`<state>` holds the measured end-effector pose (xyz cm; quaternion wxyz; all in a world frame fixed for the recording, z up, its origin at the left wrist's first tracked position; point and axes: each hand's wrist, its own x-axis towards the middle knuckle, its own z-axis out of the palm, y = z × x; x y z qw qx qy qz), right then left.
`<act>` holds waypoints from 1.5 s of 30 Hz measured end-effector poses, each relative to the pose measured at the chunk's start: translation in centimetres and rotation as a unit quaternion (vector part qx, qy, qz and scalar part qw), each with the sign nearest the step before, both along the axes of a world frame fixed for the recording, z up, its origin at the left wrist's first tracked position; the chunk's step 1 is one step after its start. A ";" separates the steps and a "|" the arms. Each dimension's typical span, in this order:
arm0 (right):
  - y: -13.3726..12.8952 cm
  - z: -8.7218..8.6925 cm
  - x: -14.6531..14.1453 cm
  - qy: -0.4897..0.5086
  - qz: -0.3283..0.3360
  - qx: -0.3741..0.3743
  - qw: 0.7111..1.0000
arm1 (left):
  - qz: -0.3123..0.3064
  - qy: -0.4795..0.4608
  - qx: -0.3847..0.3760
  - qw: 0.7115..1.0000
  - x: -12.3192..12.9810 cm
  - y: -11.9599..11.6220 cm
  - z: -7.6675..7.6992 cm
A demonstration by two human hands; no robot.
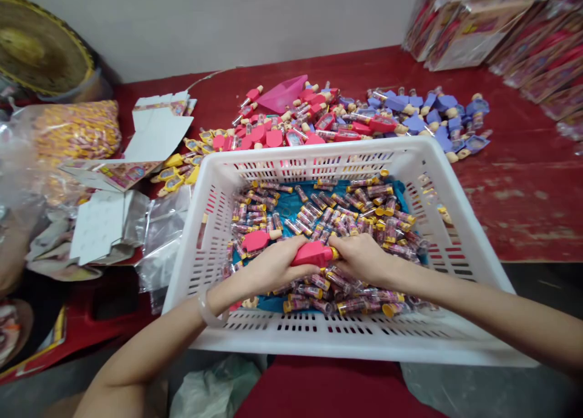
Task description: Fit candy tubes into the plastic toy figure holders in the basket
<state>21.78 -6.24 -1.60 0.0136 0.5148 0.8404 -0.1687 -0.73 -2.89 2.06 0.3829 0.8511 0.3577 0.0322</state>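
Note:
Over the white basket [455,181] both my hands are closed around one item. My left hand [276,265] grips a red plastic toy case [312,254]. At the case's right end, my right hand [362,257] pinches a small tube with a yellow cap [336,253]; most of the tube is hidden. Another red case with a beige end [255,241] lies left of my hands on the pile. Many clear tubes with yellow caps [346,214] fill the basket over a blue sheet [285,204].
Behind the basket, red cases [274,137], purple cases [414,124] and yellow cases [172,183] are heaped on the red table [514,181]. White cartons [98,223] and a bag of yellow pieces [77,129] are at left. Packed boxes [473,32] stand back right.

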 end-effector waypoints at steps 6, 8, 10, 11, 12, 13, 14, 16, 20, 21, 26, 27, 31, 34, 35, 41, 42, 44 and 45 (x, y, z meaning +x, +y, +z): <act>-0.5 0.1 -0.5 -0.045 0.077 0.085 0.992 | 0.031 -0.020 -0.119 0.992 0.2 -0.5 -0.2; -0.7 0.6 -0.6 -0.044 0.111 0.107 0.987 | 0.041 -0.043 -0.269 0.961 0.2 -0.5 -0.5; -0.9 1.1 -0.8 -0.047 0.114 0.096 0.988 | 0.028 -0.044 -0.399 0.915 0.2 -0.5 -0.8; -1.0 1.4 -0.9 -0.050 0.103 0.077 0.990 | 0.017 -0.042 -0.421 0.906 0.2 -0.6 -1.0; -1.0 1.6 -0.9 -0.054 0.086 0.048 0.994 | 0.008 -0.041 -0.401 0.915 0.2 -0.7 -1.1; -1.0 1.7 -1.0 -0.057 0.067 0.014 0.996 | 0.002 -0.042 -0.342 0.939 0.2 -0.9 -1.3; -0.9 1.7 -1.0 -0.056 0.051 -0.026 0.997 | -0.005 -0.041 -0.252 0.967 0.3 -1.2 -1.5; -0.6 1.6 -0.9 -0.034 0.038 -0.130 0.990 | -0.027 -0.028 -0.057 0.998 0.2 -1.8 -2.0; 0.2 1.1 -0.4 0.020 0.053 -0.278 0.959 | -0.072 0.000 0.102 0.992 0.1 -2.4 -3.4; 0.3 1.0 -0.3 0.017 0.046 -0.258 0.965 | -0.071 0.008 0.115 0.991 0.0 -2.4 -3.7; 0.7 0.2 0.1 0.019 0.025 -0.182 0.983 | -0.099 0.029 0.260 0.960 -0.2 -2.2 -4.5; 0.8 0.1 0.1 0.028 0.032 -0.194 0.980 | -0.105 0.025 0.281 0.954 -0.2 -2.2 -4.5; 0.5 -0.5 -0.2 0.009 0.032 -0.142 0.989 | -0.077 0.029 0.188 0.979 -0.1 -2.2 -3.8; -0.4 -0.7 -0.6 -0.022 0.049 -0.056 0.997 | 0.019 -0.001 -0.039 0.999 0.2 -1.9 -2.9; -0.7 -0.7 -0.7 -0.028 0.066 -0.030 0.997 | 0.042 -0.018 -0.143 0.989 0.4 -1.8 -2.7; -2.0 -0.1 -1.1 -0.056 0.099 -0.003 0.993 | 0.047 -0.027 -0.469 0.881 0.7 -2.5 -3.1; -1.9 0.0 -1.2 -0.062 0.089 -0.036 0.993 | 0.051 -0.021 -0.396 0.917 0.6 -2.8 -3.3; -1.7 0.2 -1.3 -0.059 0.073 -0.128 0.987 | 0.047 -0.001 -0.190 0.981 0.4 -3.4 -3.7; -1.5 0.1 -1.3 -0.048 0.069 -0.176 0.981 | 0.034 0.010 -0.096 0.995 0.3 -3.6 -3.9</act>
